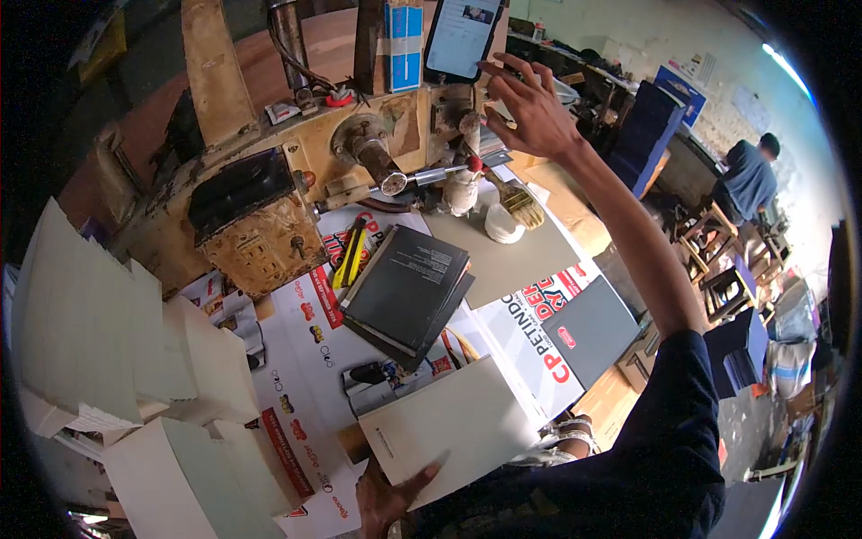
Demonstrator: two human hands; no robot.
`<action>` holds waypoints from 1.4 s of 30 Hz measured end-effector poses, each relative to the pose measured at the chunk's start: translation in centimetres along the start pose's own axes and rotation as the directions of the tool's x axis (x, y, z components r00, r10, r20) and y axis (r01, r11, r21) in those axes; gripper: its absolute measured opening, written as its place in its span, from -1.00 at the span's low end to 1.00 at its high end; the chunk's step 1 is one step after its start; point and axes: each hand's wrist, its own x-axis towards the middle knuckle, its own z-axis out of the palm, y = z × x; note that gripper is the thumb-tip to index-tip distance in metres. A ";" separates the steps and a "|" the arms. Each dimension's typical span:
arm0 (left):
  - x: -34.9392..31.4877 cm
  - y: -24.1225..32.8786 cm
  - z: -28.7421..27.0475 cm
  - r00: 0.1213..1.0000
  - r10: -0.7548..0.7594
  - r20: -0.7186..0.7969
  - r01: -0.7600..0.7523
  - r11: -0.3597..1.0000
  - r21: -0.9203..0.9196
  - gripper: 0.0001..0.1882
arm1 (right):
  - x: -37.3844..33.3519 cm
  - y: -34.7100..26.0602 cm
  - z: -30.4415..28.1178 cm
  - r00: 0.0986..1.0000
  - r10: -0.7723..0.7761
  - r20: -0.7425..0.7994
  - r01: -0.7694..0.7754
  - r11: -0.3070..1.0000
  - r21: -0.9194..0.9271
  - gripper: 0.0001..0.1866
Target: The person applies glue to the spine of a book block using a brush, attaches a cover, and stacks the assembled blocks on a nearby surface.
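Observation:
My left hand (393, 494) grips the near left corner of a white book block (449, 431), its thumb lying on the top page. The block rests over printed poster sheets at the near edge of the table. Raised at the far side, my right hand (539, 112) is open with fingers spread and holds nothing. Its fingertips are by the right edge of a lit phone or tablet (460, 40) propped upright; whether they touch it I cannot tell. Mid-table lie a black-covered book (409, 286) and a yellow cutter knife (352, 253) beside it.
Tall stacks of white book blocks (99, 314) stand at left. A worn metal machine (260, 220) fills the far left. A flat brush (521, 205) and a white tub (503, 226) sit on grey board (467, 278). Another person (747, 180) works at the far right.

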 end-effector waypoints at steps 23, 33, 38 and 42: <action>0.0 -1.0 0.1 0.999 -0.017 -0.040 0.020 0.997 0.072 -0.15 | 2.7 0.5 0.6 0.996 0.017 -0.083 -0.019 0.999 -0.027 -0.58; -0.2 0.1 0.5 0.997 0.063 -0.035 -0.059 0.994 0.090 -0.18 | -0.2 0.1 -1.0 0.990 0.110 -0.091 -0.108 0.994 0.026 -0.78; -0.5 1.2 0.5 0.993 0.114 -0.039 -0.111 0.991 0.077 -0.25 | -0.5 -0.1 -0.6 0.992 0.097 -0.086 -0.095 0.995 0.026 -0.77; -0.9 1.8 0.5 0.996 0.088 -0.028 -0.088 0.996 0.004 -0.29 | -0.7 -0.5 0.4 0.998 0.027 -0.060 -0.025 0.999 0.046 -0.76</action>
